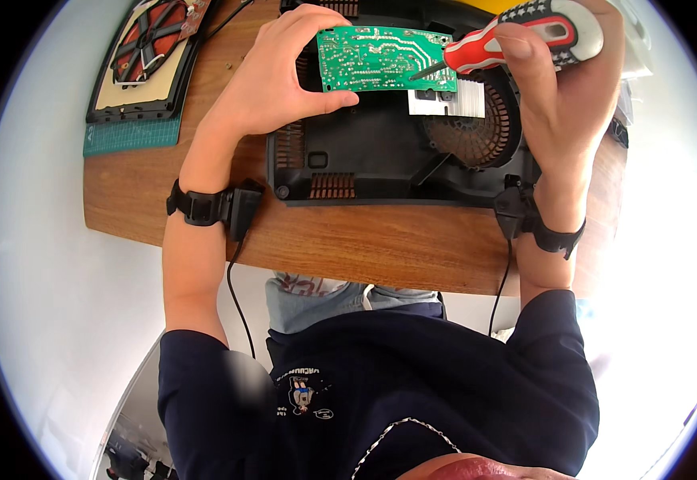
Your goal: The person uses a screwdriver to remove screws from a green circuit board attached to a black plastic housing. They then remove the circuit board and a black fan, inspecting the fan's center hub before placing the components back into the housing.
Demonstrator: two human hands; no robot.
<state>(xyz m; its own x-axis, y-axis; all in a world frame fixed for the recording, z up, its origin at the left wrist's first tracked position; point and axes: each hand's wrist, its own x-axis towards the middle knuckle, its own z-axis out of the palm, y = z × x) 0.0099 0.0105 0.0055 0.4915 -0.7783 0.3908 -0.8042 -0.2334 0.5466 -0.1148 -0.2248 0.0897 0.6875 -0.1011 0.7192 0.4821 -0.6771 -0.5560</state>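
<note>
Brown wooden tabletop | green rectangular circuit board over black plastic appliance housing, pinched by left hand | right hand clasps red-handled screwdriver, long axis pointing left, tip on board's right end

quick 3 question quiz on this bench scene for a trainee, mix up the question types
1. True or false: the left hand grips the green circuit board by its left edge.
2. Multiple choice: the right hand holds a) pliers b) a red-handled screwdriver c) a soldering iron.
3. Short answer: what lies on the green cutting mat at the far left of the wooden table?

Key:
1. True; the board is held over the open black housing.
2. b; its tip meets the board's right end, above the round fan grille.
3. A black frame holding a round reddish coil.
</note>
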